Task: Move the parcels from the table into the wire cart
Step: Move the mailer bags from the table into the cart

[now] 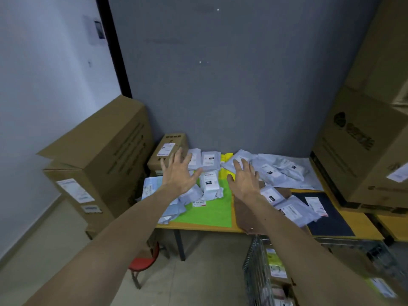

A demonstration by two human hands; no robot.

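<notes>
Both arms reach forward over the table (198, 229). On the left hand (180, 173) all 5 fingers are straight and spread wide, holding nothing; it hovers over the white poly mailers (209, 184) heaped on the green sheet (207, 214). The right hand (244, 180) is splayed the same way, also empty, above the grey mailers (276, 171), which trail off toward 3 o'clock. We cannot tell whether either palm touches a parcel. We judge the wide spread is meant to gather several soft bags in 1 scoop, since they lie flat and overlapping. A small cardboard box (170, 151) sits at 10 o'clock of the heap, against the grey wall (220, 96). The wire cart (256, 268) stands at 5 o'clock of the frame, tucked against the table's near edge, presumably so each load needs only a short drop. A few packets (276, 266) lie in it; most of the task remains. Risk: loose bags sliding off an armful.
</notes>
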